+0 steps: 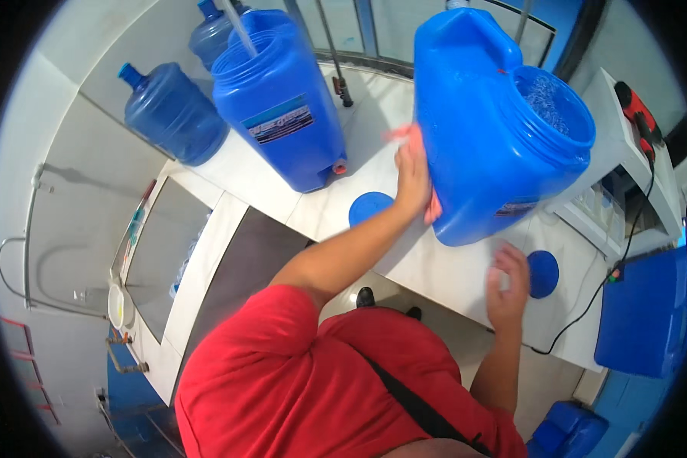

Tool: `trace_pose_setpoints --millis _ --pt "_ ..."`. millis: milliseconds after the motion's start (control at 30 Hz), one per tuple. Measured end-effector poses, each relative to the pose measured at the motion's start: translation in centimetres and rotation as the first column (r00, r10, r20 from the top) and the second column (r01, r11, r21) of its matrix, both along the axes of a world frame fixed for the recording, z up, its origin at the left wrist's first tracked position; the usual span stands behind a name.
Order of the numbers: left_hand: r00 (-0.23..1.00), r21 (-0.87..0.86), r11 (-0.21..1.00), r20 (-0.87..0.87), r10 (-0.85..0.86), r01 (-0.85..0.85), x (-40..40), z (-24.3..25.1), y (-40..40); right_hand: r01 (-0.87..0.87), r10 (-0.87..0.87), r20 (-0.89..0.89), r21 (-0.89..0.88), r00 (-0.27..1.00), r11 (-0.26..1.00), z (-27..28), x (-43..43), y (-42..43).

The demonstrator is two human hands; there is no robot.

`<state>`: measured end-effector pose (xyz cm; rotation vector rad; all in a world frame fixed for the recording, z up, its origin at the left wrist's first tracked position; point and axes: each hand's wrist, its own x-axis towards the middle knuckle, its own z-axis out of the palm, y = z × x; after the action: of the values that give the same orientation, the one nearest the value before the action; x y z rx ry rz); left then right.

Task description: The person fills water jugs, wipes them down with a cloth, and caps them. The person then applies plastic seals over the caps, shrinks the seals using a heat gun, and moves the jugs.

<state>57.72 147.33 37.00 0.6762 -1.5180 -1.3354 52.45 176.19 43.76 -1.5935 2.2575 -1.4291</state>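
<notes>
My left hand [413, 177] presses a pink cloth [433, 207] against the side of a large blue plastic water container [469, 154]. That container has an uncovered wide mouth, with bubbly water inside. My right hand [508, 280], slightly blurred, hangs in front of the container with its fingers apart and nothing in it. Beside it lies a dark blue round cap [543, 274]. Another blue cap [370, 207] is on the counter by my left forearm. Farther left, a second blue container [280, 109] stands upright while a stream of water runs into its mouth.
Blue round water bottles [174, 111] stand at the back left of the white counter [315, 214]. A red and black power tool [638, 117] rests on a white cabinet [601, 172] at right. A black cord [587, 314] crosses the counter. At left is a sink recess [163, 252].
</notes>
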Motion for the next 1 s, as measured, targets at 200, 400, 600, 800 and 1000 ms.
trace_pose_setpoints --millis 200,400,600,800,1000 --pt "0.766 0.528 0.556 -0.45 -0.459 0.642 8.9 5.3 13.9 -0.124 0.095 -0.207 -0.135 0.974 0.983 2.1 5.4 -5.1" --pt "0.547 -0.173 0.52 0.193 -0.815 0.836 10.1 9.9 8.5 0.256 -0.026 0.373 -0.581 0.927 0.773 2.2 0.7 -4.9" --pt "0.976 -0.085 0.973 0.035 -0.214 0.216 5.2 7.7 -1.5 0.277 -0.028 0.305 -0.818 0.952 0.505 11.1 -7.1 -9.8" --pt "0.676 -0.387 0.893 0.596 0.433 -0.231 0.9 5.7 -15.2 0.066 -0.055 0.042 -0.799 0.998 0.597 3.6 -4.1 -11.4" --pt "0.427 -0.289 0.845 0.762 0.488 -0.449 -3.2 4.7 -22.1 -0.02 0.008 -0.042 -0.294 0.999 0.956 6.5 -2.0 -6.6"
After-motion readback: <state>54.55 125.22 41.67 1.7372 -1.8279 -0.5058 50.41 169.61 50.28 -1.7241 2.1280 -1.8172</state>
